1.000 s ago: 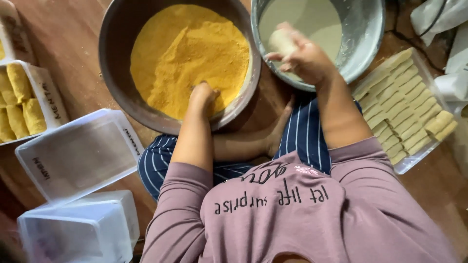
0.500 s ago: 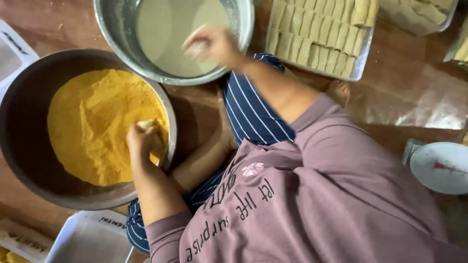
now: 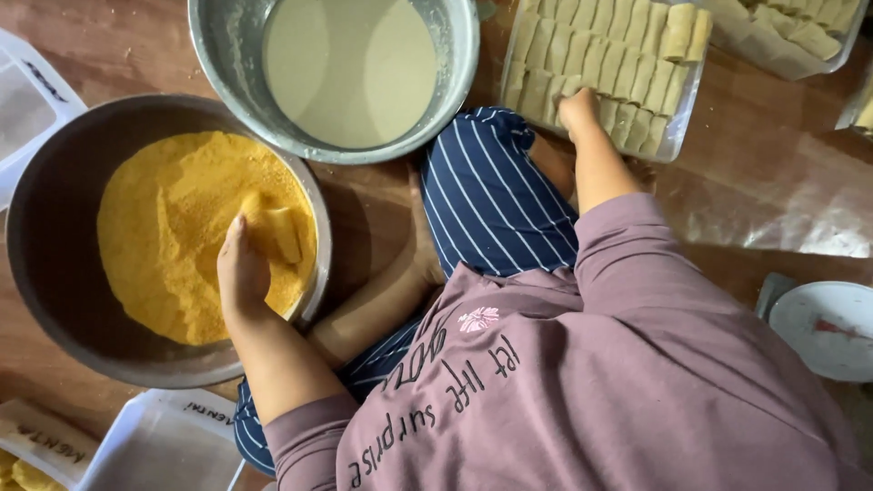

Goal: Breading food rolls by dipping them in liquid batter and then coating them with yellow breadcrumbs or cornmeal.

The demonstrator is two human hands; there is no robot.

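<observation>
My left hand [image 3: 241,273] is inside a large dark metal bowl [image 3: 36,282] of yellow breadcrumbs [image 3: 164,236]. Its fingers close on a crumb-dusted roll [image 3: 277,232] lying in the crumbs. My right hand [image 3: 579,111] reaches over my striped knee to a clear tray [image 3: 677,136] of pale uncoated rolls [image 3: 618,55]. Its fingers curl down on one roll at the tray's near edge, and the fingertips are hidden. A steel bowl [image 3: 218,64] of smooth beige batter [image 3: 350,68] stands between the two hands.
A clear lidded tub [image 3: 27,100] sits at the far left and another [image 3: 159,445] at the bottom left. A second tray of rolls [image 3: 791,36] is at the top right. A white dish [image 3: 823,327] lies right on the brown floor.
My right hand has left the batter bowl and moved right onto the tray of pale rolls. My left hand stays in the crumbs with the roll. The camera has swung right.
</observation>
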